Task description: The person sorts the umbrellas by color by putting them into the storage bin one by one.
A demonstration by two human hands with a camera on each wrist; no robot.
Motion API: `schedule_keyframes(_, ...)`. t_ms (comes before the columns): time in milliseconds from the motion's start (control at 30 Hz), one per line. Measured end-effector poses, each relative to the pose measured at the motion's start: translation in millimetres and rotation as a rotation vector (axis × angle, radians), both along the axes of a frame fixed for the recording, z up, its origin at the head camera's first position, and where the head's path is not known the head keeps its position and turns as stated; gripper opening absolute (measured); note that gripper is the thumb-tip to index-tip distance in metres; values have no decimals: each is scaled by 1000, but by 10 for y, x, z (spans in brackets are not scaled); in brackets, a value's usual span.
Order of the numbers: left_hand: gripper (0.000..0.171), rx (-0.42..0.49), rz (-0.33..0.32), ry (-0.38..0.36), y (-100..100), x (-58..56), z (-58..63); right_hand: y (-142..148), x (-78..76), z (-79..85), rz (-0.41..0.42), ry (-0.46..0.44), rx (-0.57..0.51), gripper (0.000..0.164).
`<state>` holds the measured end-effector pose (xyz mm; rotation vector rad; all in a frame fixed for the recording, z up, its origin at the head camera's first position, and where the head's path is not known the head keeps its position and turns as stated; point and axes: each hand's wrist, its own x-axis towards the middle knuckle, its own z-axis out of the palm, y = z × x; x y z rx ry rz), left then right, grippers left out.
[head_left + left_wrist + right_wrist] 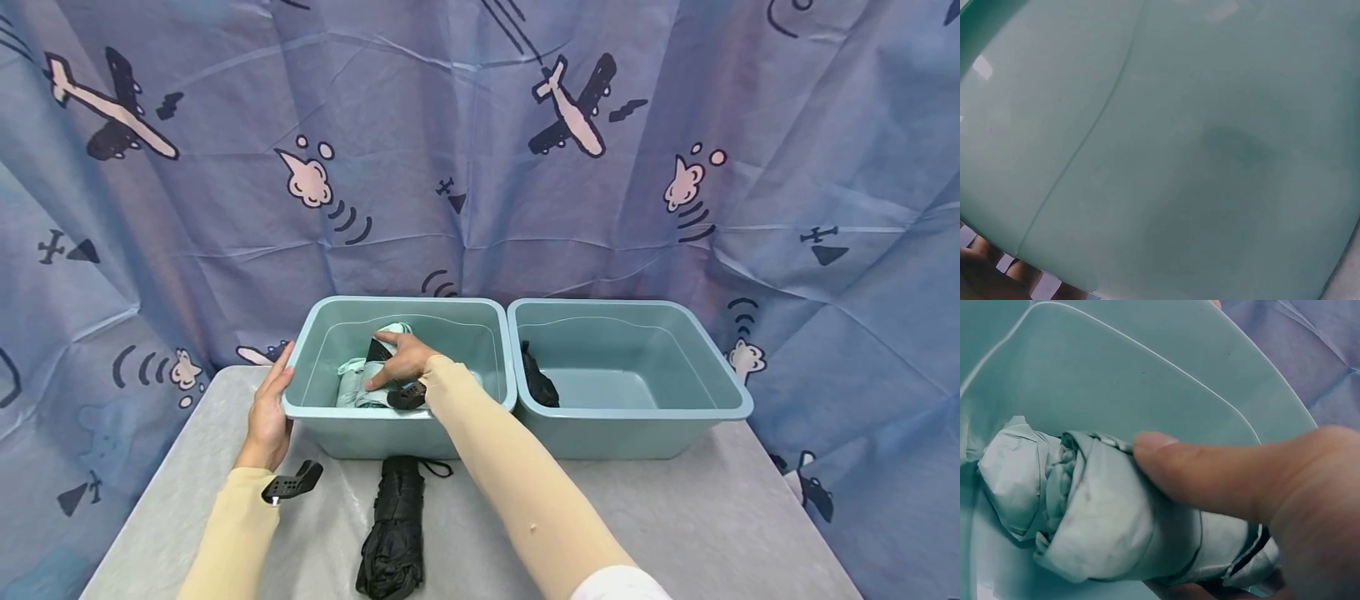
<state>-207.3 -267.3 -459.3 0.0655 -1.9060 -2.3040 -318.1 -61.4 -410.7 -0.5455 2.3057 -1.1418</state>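
In the left bin [397, 423], my right hand [407, 358] grips a pale green folded umbrella [1116, 519], its thumb across the top of the rolled cloth. A second pale green bundle [1013, 478] lies beside it on the bin floor. A black piece [378, 350] shows by my right fingers in the head view. My left hand [268, 421] rests against the outside of the same bin's left wall, fingers straight up along the rim; several of its fingertips show beyond the rim in the left wrist view. A black folded umbrella [393, 529] lies on the table before the bin.
A second green bin [630, 423] stands close against the left one, with a black bundle [538, 379] at its left wall. Both bins sit on a grey-covered table [675, 517]. Behind hangs a blue curtain [480, 167] with airplane prints.
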Motion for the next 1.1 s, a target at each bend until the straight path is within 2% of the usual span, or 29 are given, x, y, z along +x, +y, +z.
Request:
schedule_keyframes(433, 57, -3, 6, -18, 8, 4, 6, -16, -12, -18, 6, -32, 63, 94)
schedule_keyframes(600, 56, 2, 5, -16, 10, 8, 14, -5, 2, -9, 42, -93, 83, 87)
schedule_keyframes(833, 57, 13, -4, 0, 14, 14, 27, 13, 14, 20, 147, -92, 123, 82)
schedule_keyframes(1100, 56, 11, 0, -7, 14, 5, 16, 14, 26, 22, 110, -127, 106, 82)
